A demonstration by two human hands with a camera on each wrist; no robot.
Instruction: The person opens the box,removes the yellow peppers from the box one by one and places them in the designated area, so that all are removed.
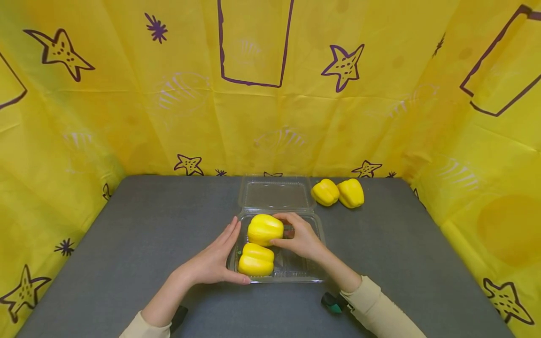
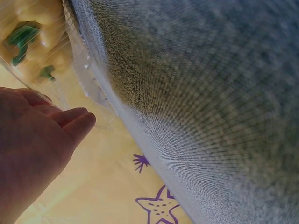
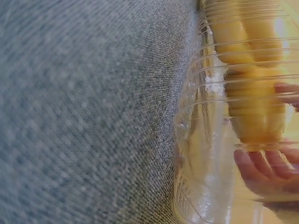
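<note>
A clear plastic clamshell container [image 1: 297, 274] lies on the table with its lid [image 1: 276, 195] folded back. Two yellow bell peppers sit in the left part of its base, a front pepper [image 1: 256, 259] and a rear pepper [image 1: 265, 229]. My right hand [image 1: 302, 236] reaches inside, thumb and fingers gripping the right end of the rear pepper. Along the container's left side rests my left hand [image 1: 213, 258], fingers extended and thumb at the front left corner. Green stems [image 2: 23, 36] show through the clear wall in the left wrist view. The right wrist view shows a pepper [image 3: 257, 112] and fingers [image 3: 266, 168] through plastic.
Two more yellow bell peppers, one left [image 1: 325, 192] and one right [image 1: 351, 193], lie side by side right of the lid. Behind and beside the grey table [image 1: 169, 206] hangs a yellow patterned cloth [image 1: 169, 126].
</note>
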